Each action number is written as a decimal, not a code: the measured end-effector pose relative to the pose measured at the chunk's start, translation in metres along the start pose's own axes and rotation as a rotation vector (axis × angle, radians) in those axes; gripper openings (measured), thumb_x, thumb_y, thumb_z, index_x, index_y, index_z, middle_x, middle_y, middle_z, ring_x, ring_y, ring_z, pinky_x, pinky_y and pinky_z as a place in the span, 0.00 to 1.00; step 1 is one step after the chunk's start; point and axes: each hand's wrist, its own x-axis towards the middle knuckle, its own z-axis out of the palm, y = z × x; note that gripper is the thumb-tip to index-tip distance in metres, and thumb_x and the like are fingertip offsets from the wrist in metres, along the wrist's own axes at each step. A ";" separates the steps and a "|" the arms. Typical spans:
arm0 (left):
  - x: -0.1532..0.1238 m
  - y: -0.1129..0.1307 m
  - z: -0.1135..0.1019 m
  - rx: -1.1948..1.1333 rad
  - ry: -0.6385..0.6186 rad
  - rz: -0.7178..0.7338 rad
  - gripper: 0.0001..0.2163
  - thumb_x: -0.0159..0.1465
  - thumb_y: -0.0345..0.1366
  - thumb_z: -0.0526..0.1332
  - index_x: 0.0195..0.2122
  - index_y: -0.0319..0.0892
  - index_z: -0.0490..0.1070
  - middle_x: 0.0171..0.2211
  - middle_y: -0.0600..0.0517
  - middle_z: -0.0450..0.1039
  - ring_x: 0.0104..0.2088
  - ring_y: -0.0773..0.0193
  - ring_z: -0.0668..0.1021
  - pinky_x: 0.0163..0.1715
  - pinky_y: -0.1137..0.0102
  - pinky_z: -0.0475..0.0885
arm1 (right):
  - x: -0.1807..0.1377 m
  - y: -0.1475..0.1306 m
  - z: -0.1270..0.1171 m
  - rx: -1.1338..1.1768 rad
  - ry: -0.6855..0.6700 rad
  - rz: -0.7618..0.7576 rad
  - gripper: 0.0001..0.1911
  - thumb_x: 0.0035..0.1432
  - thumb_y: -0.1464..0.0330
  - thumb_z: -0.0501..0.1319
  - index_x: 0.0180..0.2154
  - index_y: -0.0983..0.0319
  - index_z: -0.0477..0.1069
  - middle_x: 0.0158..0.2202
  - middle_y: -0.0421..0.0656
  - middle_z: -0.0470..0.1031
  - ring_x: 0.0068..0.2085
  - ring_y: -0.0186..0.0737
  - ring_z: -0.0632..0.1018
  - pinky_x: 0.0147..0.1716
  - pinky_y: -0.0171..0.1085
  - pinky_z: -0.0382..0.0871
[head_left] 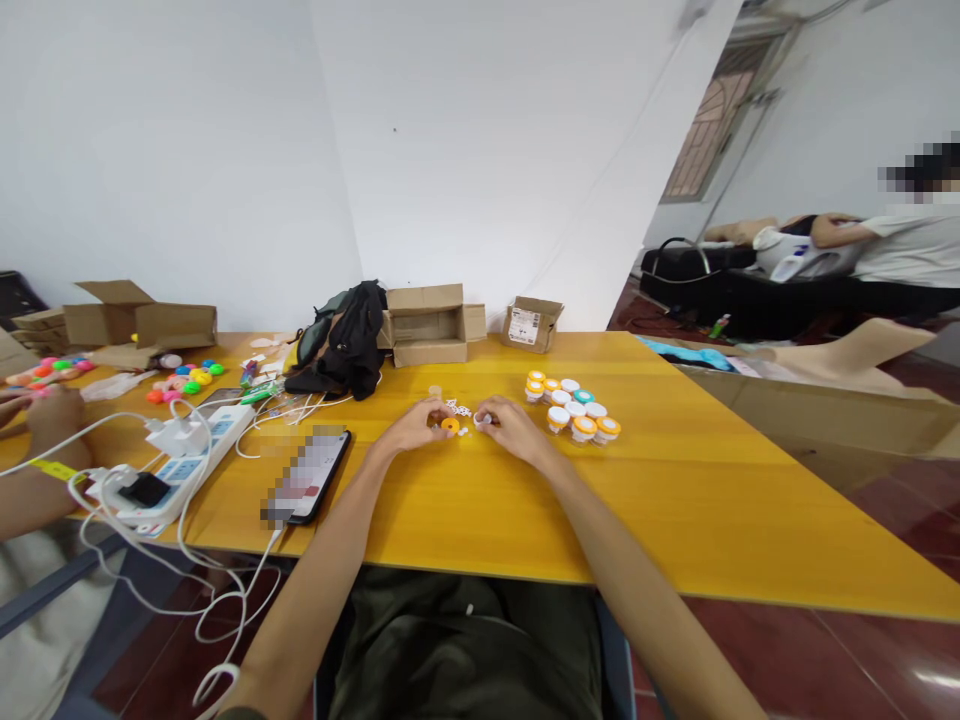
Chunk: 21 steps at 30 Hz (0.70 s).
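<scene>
My left hand (418,425) is closed, thumb and fingertips pinched on a small jar with an orange lid (450,426). My right hand (512,428) is closed too, its fingertips around a small white-and-clear piece (484,420). Between and just beyond the hands lie small white bits (459,408), too small to identify. A clear round piece (435,391) sits behind my left hand. To the right of my right hand stands a cluster of small clear jars (585,428) with orange, white and teal lids.
A phone (319,478) and a power strip (199,465) with white cables lie left. Behind are a black bag (345,345), an open cardboard box (427,353) and a smaller box (532,325). Another person's arm (49,440) rests at far left, near colourful balls (184,380).
</scene>
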 end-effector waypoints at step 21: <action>0.004 -0.003 0.000 0.219 0.279 -0.147 0.05 0.51 0.29 0.67 0.28 0.43 0.73 0.28 0.55 0.72 0.32 0.63 0.76 0.41 0.68 0.73 | 0.001 -0.003 0.004 -0.043 0.016 0.012 0.06 0.54 0.76 0.65 0.30 0.59 0.74 0.34 0.43 0.76 0.39 0.42 0.77 0.43 0.40 0.70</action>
